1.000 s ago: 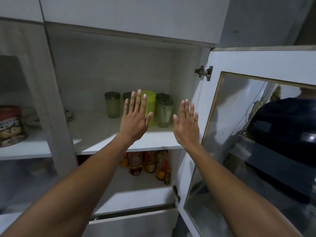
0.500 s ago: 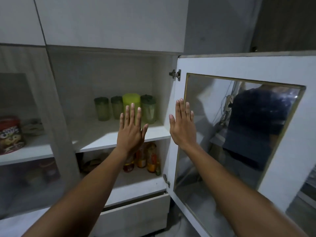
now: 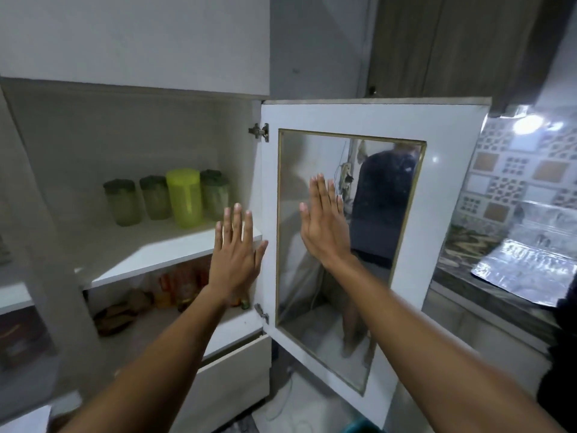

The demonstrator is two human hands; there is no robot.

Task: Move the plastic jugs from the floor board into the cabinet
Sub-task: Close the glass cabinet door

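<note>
White cabinet [image 3: 134,126] stands open before you, its glass door [image 3: 349,232] swung right. Four plastic jugs [image 3: 184,198] already stand upright in a row on the upper shelf [image 3: 140,254]. Your left hand [image 3: 235,260] and right hand [image 3: 324,223] are raised flat, fingers straight and nearly together, holding nothing. Judging by looks, the jugs are light, stiff and smooth-sided: grip around the body, below the lid.

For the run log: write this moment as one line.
hands: left open, right open, both empty | jugs: on upper shelf | cabinet door: open
</note>
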